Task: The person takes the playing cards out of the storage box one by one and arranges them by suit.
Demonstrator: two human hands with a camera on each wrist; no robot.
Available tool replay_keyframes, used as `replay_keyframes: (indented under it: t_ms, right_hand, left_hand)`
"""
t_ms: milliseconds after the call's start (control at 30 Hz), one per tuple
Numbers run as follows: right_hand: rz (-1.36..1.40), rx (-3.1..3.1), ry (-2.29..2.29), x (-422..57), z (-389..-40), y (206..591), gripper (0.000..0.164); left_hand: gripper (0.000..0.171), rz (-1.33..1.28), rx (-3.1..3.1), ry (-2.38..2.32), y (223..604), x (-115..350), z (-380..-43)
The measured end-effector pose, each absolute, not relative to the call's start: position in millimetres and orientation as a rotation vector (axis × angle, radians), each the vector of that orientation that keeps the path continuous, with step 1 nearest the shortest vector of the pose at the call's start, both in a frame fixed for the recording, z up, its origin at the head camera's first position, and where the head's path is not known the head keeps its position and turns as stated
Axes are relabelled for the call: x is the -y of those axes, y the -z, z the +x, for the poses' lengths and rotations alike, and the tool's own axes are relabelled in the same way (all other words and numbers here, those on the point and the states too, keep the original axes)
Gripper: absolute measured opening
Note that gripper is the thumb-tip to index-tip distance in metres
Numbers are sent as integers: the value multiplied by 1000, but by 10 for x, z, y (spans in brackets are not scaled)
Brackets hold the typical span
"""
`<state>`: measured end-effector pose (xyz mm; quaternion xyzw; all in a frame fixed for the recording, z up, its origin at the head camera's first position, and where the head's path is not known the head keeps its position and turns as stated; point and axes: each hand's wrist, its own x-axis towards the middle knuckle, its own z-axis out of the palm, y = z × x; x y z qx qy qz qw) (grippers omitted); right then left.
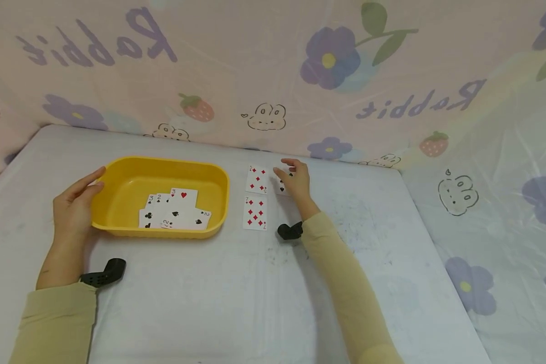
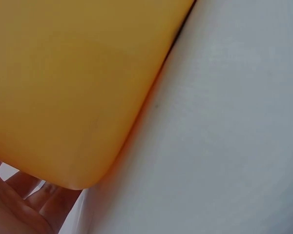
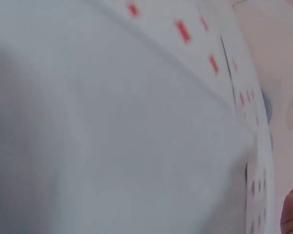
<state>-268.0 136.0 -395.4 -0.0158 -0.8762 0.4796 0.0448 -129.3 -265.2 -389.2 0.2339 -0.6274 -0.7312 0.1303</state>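
My left hand holds the left side of a yellow plastic tray, thumb and fingers at its rim. In the left wrist view its fingers lie against the tray's outside corner. Several playing cards overlap inside the tray, among them a three of hearts. My right hand hovers over a black-suited card on the table, thumb and fingers spread apart. That hand hides part of the card. Left of it lie a five of diamonds and, nearer me, a seven of diamonds.
A white cloth covers the table. Behind and to the right hangs a printed curtain with rabbits and flowers. Black devices are worn on the left wrist and the right wrist.
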Motion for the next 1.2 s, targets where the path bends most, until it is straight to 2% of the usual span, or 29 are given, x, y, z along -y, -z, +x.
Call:
replay_keyframes:
  t_ms: [367, 867, 1200]
  right_hand:
    - [215, 2532, -1711, -882, -2556, 3793, 40]
    - [514, 2537, -2062, -156, -2161, 3421, 38]
    - [719, 2604, -2051, 176, -2017, 3450, 38]
  left_hand:
    - [34, 741, 1871, 2089, 3872, 2654, -1316]
    - [34, 685, 1846, 2104, 3910, 2671, -1316]
    - [32, 641, 1831, 2099, 3920, 2675, -1310]
